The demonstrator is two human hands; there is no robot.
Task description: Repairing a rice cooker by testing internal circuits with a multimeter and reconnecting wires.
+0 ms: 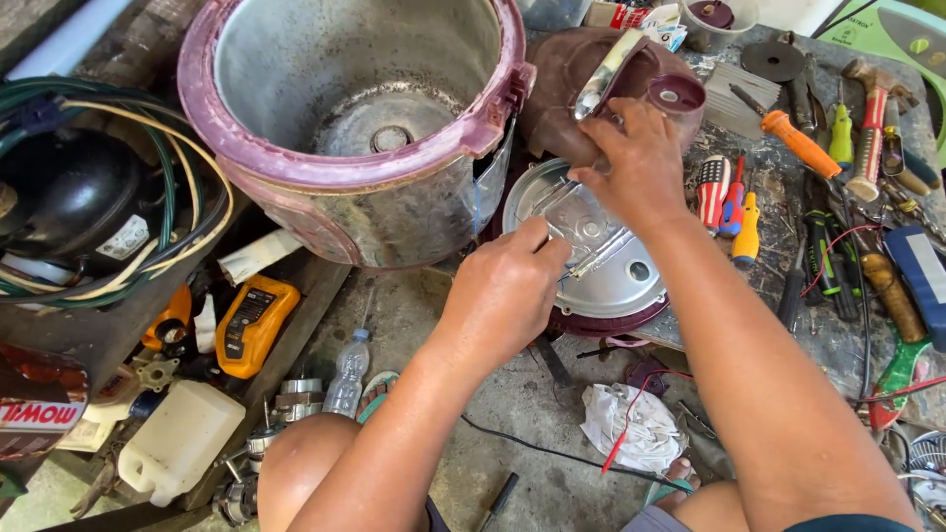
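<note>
Hands: two; left hand (507,286) closed, pinching at the inner plate (591,246); right hand (636,163) clamped on the lid (581,89).
Lid: one, maroon, on the bench (729,286), beside one cooker body (355,128).
Screwdrivers: several, right.

The left hand (505,286) presses a thin tool on the round silver metal inner lid plate (601,258), while the right hand (631,158) grips the maroon plastic cooker lid (562,89); the big maroon-rimmed metal cooker body (365,118) stands just beside them
</note>
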